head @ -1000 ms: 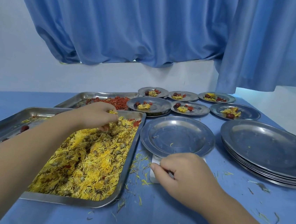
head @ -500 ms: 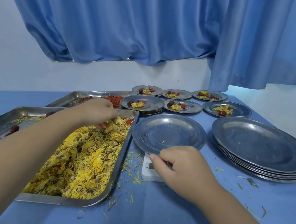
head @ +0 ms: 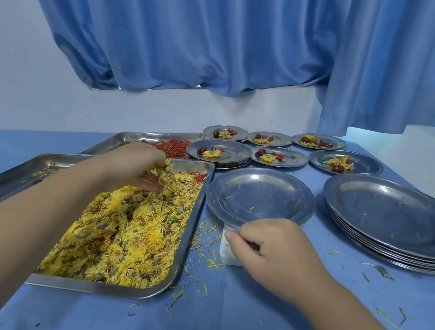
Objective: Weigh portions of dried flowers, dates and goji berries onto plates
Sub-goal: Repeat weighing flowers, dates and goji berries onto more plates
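A steel tray (head: 191,229) in front of me on the left is full of dried yellow flowers (head: 128,233). My left hand (head: 133,166) is at its far end and pinches a tuft of flowers just above the heap. An empty steel plate (head: 261,193) sits on a small white scale (head: 228,256). My right hand (head: 276,254) lies on the scale's front with its fingers curled on it, hiding the display. Behind, goji berries (head: 178,147) lie in a second tray. A third tray (head: 7,183) at the far left holds a few dates, mostly hidden by my left arm.
Several small plates (head: 235,153) with flowers, a date and goji berries stand in two rows at the back. A stack of large empty plates (head: 393,218) stands at the right. Loose petals litter the blue table (head: 248,324). A wall and blue curtain lie behind.
My left hand has come up out of the flower heap with a pinch of flowers. My right hand has stayed on the scale.
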Demonstrator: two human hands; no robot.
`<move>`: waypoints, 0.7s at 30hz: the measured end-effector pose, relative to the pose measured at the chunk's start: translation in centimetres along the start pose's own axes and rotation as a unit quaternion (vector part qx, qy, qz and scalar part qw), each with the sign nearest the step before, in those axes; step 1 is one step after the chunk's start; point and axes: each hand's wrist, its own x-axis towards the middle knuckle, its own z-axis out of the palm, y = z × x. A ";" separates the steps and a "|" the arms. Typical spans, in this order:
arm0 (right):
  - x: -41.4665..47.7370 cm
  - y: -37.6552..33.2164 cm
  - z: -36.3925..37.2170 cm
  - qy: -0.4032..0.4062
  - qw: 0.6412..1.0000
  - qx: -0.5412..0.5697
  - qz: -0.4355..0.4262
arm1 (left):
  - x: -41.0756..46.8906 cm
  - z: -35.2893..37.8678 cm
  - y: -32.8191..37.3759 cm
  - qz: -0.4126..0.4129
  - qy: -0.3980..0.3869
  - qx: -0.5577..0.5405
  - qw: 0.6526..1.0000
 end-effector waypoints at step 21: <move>-0.4 -1.5 0.6 0.021 0.999 0.025 -0.025 | -1.6 -0.1 -2.7 -0.015 -0.143 -0.234 0.962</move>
